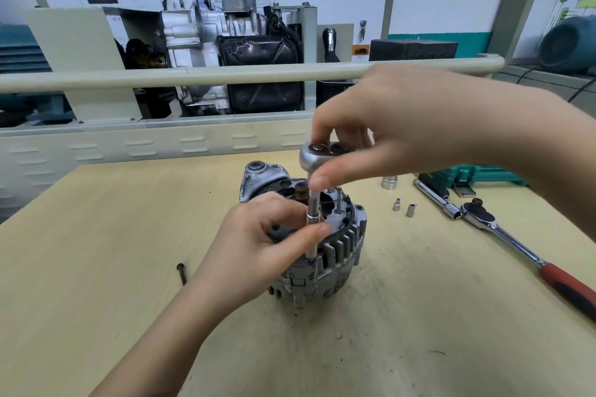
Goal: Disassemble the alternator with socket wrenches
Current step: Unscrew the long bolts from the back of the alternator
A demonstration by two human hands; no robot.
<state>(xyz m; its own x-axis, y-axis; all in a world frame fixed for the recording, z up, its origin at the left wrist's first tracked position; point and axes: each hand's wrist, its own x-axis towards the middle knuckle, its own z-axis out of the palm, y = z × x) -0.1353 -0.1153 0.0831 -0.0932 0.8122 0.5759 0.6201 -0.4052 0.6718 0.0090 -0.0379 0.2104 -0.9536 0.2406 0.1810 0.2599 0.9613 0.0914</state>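
Head view is showing me the alternator (317, 255) sitting upright near the middle of the wooden bench (96, 267). My right hand (396, 142) is pinching the head of a small ratchet (317, 155) from above, while my left hand (258, 245) is pinching its socket extension (312, 213), which is standing on a housing bolt. I'm judging the work as early: one long bolt (181, 272) is lying loose to the left, the housing is looking whole, and more bolts are probably waiting. To the right are lying loose sockets (403, 207), a red-handled ratchet (522, 248) and a green tool case (477, 176). Behind the bench a cutaway gearbox display (225, 51) and wall diagrams are standing.
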